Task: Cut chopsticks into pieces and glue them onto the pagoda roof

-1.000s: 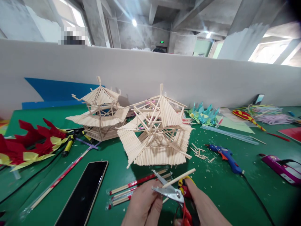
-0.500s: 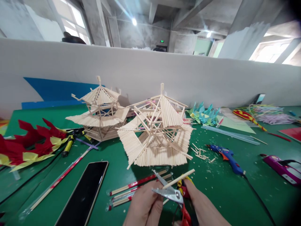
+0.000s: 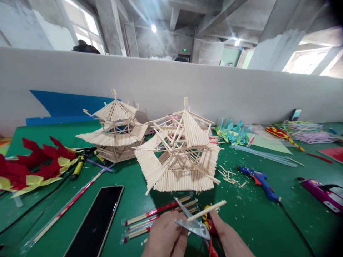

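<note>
My left hand is closed on a thin wooden stick, which points up to the right. The stick lies between the parted blades of a pair of scissors with red and yellow handles. Around those handles my right hand is closed, its fingers partly hidden. Just beyond the hands stands a pavilion model built of wooden sticks, its upper roof only partly covered. Wrapped chopsticks lie beside and behind my left hand.
A second stick pavilion stands at the back left. A phone lies front left, near a red and yellow paper crown. On the right are stick offcuts, a blue glue gun with its cord, and a purple device.
The hands, scissors and stick sit slightly lower in view, and the stick's free end has shifted a little right. The blades remain parted around the stick. The models have not moved.
</note>
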A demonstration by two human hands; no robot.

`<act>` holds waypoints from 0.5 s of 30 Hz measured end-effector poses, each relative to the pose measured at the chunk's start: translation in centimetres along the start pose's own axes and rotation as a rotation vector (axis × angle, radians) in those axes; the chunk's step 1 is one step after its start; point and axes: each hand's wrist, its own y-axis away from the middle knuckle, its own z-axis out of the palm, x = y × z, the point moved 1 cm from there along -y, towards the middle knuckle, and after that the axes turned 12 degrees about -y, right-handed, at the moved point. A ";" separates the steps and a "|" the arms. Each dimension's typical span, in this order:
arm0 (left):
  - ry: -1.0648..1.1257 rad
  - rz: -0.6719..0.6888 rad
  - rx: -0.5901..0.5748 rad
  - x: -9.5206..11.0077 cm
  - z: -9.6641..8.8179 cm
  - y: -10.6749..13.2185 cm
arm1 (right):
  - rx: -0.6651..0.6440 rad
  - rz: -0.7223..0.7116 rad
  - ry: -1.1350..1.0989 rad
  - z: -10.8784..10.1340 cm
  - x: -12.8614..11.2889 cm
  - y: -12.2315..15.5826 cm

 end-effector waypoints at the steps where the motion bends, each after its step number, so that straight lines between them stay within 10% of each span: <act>1: -0.014 0.011 0.012 0.0 0.1 0.1 | 0.006 -0.002 0.051 0.0 -0.2 0.3; 15: -0.100 0.095 -0.050 -0.6 0.3 1.1 | 0.045 -0.009 0.109 0.1 -0.7 0.6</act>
